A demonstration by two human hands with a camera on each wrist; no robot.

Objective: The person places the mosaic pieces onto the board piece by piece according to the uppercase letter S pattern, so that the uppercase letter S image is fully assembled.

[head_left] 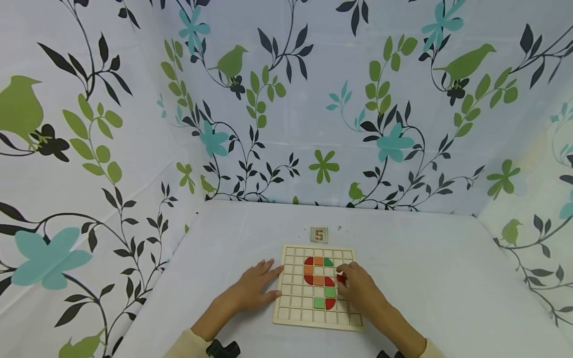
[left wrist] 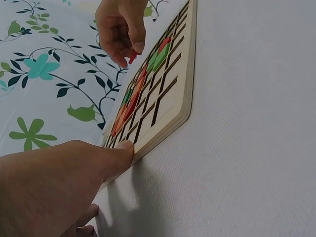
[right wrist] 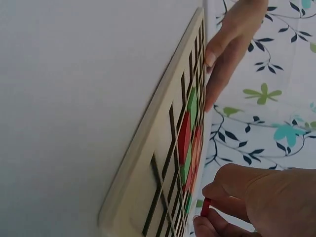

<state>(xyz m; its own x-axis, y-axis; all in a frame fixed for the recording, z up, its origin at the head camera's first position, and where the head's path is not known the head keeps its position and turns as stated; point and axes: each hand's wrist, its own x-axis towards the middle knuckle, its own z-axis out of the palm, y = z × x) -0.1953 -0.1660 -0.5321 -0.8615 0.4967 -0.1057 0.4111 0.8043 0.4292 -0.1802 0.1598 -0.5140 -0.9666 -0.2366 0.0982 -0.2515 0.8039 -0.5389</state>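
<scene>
A square wooden grid board (head_left: 319,325) lies on the white table. Red, orange and green tiles, some square and some with a rounded corner, sit in its cells in a curving S-like shape. My left hand (head_left: 252,288) is spread at the board's left side; its thumb (left wrist: 123,146) touches the board edge. Above the right part of the board, my right hand (head_left: 361,288) pinches a small red tile (right wrist: 206,207) between thumb and fingers. The held tile is clear of the board, and fingers partly hide its shape.
Behind the board lies a small square card (head_left: 319,234) with a reddish S-like figure on a grid. A cloth (head_left: 286,139) printed with birds, leaves and flowers hangs behind and beside the white table (head_left: 429,268).
</scene>
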